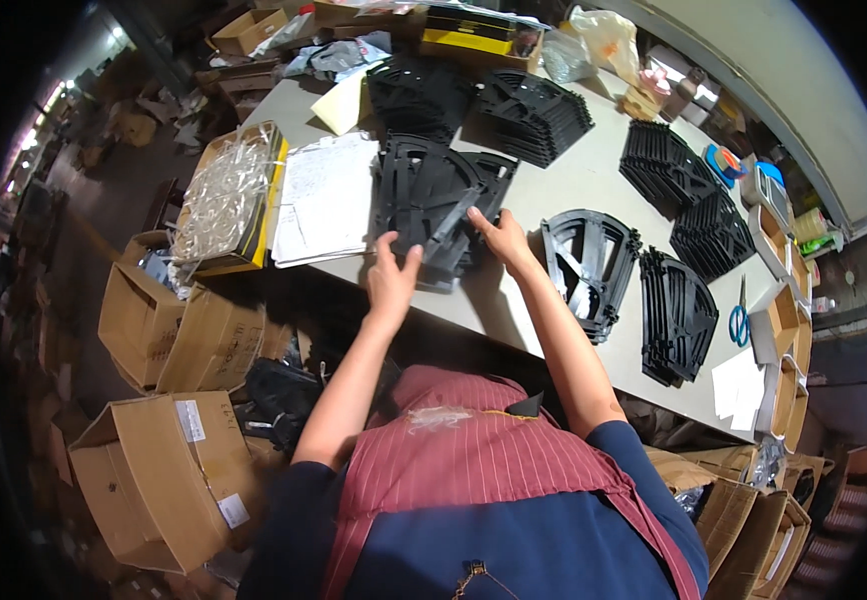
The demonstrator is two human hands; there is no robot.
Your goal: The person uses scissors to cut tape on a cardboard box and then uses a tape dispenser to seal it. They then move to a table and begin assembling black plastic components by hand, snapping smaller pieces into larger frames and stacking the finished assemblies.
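Both my hands are at a black fan-shaped plastic frame [416,190] near the front edge of the table. My left hand [392,287] is at its lower left corner, thumb and forefinger bent around the edge. My right hand [503,240] grips the right side, its thumb lying on top of a glossy grey strip [457,218] that slants across the frame. The lower end of the piece looks blurred. Another black frame [497,172] shows partly behind it, and my remaining fingertips are hidden.
Stacked black frames [534,112] stand at the back, with more stacks [679,315] at right. Papers [326,195] and a box of clear plastic strips [229,195] lie at left. Blue-handled scissors [740,325] rest near the right edge. Cardboard boxes [154,480] stand below the table.
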